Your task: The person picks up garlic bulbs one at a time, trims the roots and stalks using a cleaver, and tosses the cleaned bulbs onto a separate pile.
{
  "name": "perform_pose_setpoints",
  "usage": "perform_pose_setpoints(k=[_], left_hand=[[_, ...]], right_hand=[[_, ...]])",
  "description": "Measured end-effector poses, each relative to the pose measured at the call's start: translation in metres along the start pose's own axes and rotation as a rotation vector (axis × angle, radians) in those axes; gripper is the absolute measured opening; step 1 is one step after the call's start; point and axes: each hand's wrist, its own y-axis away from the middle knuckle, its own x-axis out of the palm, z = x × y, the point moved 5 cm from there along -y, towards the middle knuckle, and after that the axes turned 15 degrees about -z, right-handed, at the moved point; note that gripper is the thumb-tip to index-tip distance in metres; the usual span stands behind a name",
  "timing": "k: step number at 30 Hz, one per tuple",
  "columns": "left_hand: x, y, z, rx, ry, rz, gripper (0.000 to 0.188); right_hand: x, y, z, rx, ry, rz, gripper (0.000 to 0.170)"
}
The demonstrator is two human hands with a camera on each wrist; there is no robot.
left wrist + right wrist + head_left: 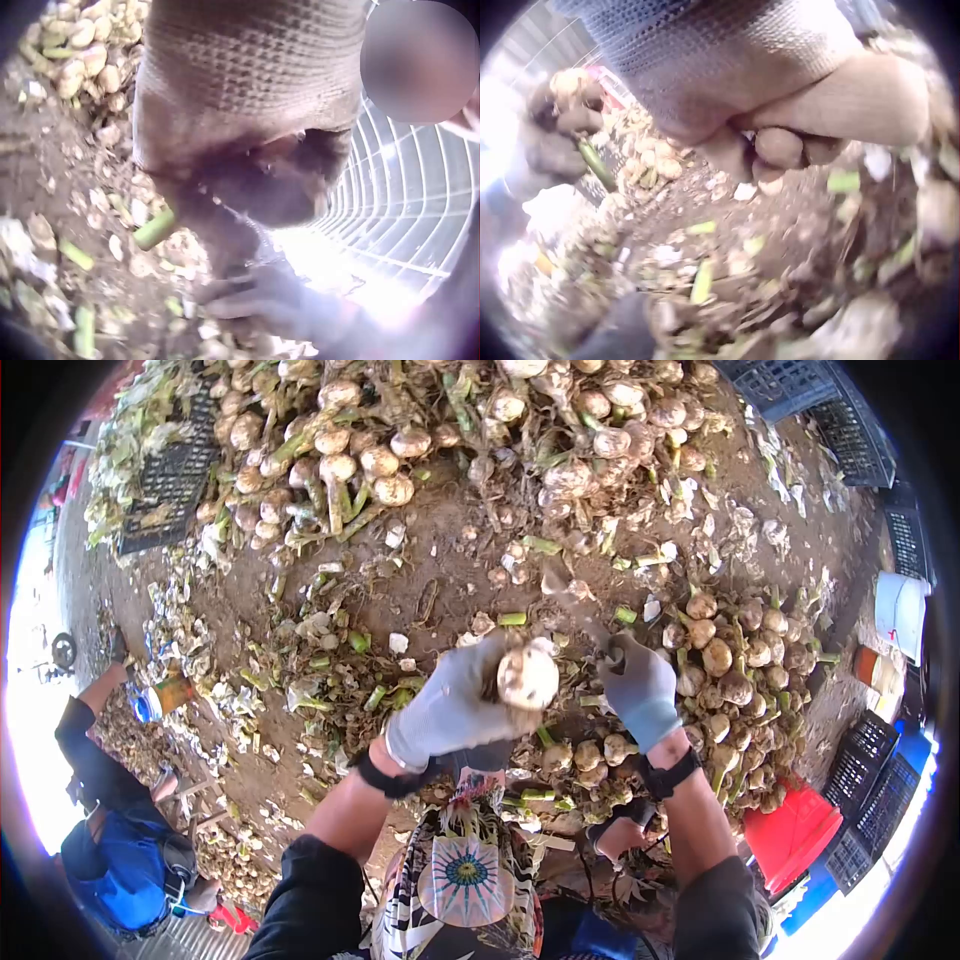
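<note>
My gloved left hand (pixel 450 700) grips a large pale garlic bulb (pixel 528 678) in front of my body, the round bulb facing up. In the left wrist view, the gloved left hand (pixel 247 82) covers most of what it holds, and the area below it is dark and blurred. To the right of the bulb, my gloved right hand (pixel 640 688) is curled round a knife, whose motion-blurred blade (pixel 580 605) points up and to the left. The right wrist view shows the curled right hand (pixel 780 97) above the littered ground, with the blade hidden.
Garlic bulbs lie in a heap (pixel 735 670) at my right and a bigger pile (pixel 370 445) ahead. Cut green stems and skins litter the soil (pixel 440 590). A red bucket (pixel 790 830) and black crates (pixel 880 790) stand right. Another person (pixel 115 850) sits at left.
</note>
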Motion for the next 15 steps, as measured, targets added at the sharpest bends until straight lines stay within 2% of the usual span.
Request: perform_pose_setpoints(k=[1,2,3,4,5,6,7,8,9,11,12,13,14,15], left_hand=[[0.001,-0.005,0.001,-0.021,-0.093,-0.005,0.053],[0.003,-0.006,0.005,0.016,-0.185,0.009,0.049],[0.007,-0.006,0.017,0.02,-0.187,0.014,0.049],[0.011,-0.006,0.028,0.108,-0.18,-0.003,0.042],[0.013,-0.006,0.031,0.199,-0.173,-0.021,0.036],[0.012,-0.005,0.018,0.425,-0.346,-0.053,0.025],[0.011,-0.009,0.018,0.425,-0.348,-0.048,0.025],[0.016,-0.006,0.012,0.67,-0.582,0.0,0.022],[0.022,0.0,0.009,0.914,-0.816,0.046,0.019],[0.02,0.007,0.009,0.952,-0.872,0.029,0.014],[0.013,0.01,0.004,0.998,-0.835,-0.067,0.014],[0.006,0.011,-0.001,1.046,-0.794,-0.162,0.013],[0.004,0.008,-0.005,0.993,-0.845,-0.121,0.015],[0.013,0.007,-0.009,0.943,-0.679,-0.132,0.018]], right_hand=[[0.0,0.009,-0.005,0.042,-0.157,-0.038,0.018],[0.003,0.01,-0.009,0.049,-0.155,-0.05,0.018],[0.01,0.013,-0.005,0.015,-0.357,0.002,0.018],[0.016,0.015,0.003,-0.027,-0.56,0.06,0.018],[0.012,0.014,0.01,-0.03,-0.564,0.06,0.018],[0.004,0.011,0.023,-0.084,-0.554,0.112,0.018],[-0.002,0.01,0.034,-0.134,-0.543,0.165,0.018],[-0.007,0.008,0.044,-0.239,-0.526,0.111,0.017],[-0.006,0.006,0.043,-0.237,-0.526,0.115,0.017],[0.003,0.004,0.035,-0.239,-0.407,0.198,0.02],[0.017,0.005,0.02,-0.292,-0.071,0.225,0.025],[0.022,0.009,0.008,-0.297,-0.069,0.218,0.025],[0.032,0.02,-0.008,-0.118,-0.008,0.375,0.03],[0.044,0.035,-0.02,0.06,0.052,0.532,0.034]])
